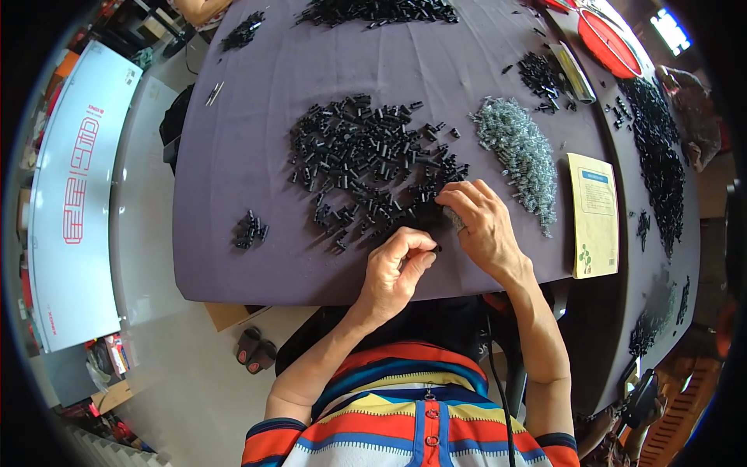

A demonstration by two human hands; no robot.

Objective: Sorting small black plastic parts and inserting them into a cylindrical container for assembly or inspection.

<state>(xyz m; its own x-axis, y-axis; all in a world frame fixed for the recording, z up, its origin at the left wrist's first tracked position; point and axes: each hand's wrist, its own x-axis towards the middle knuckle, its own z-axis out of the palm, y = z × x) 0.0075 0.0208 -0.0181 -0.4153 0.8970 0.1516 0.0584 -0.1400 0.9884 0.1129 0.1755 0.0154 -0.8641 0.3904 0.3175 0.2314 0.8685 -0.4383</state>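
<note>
My left hand [394,268] is near the table's front edge, thumb and forefinger pinched on a small black piece [437,248] that pokes out at their tips. To its right, my right hand [486,226] curls down at the near right edge of a wide heap of short black tubes [350,148]. Some small clear pieces [453,218] show below its bent fingers; whether they are gripped or lie on the cloth I cannot tell. Its fingertips are partly hidden. Beyond the right hand stretches a long pile of small clear pieces [517,152].
A purple-grey cloth [233,171] covers the table. A small black cluster [250,229] lies at left, more black piles at the far side. At right are a yellow booklet [595,214], a red round tray [609,43] and a second table with black pieces [657,163].
</note>
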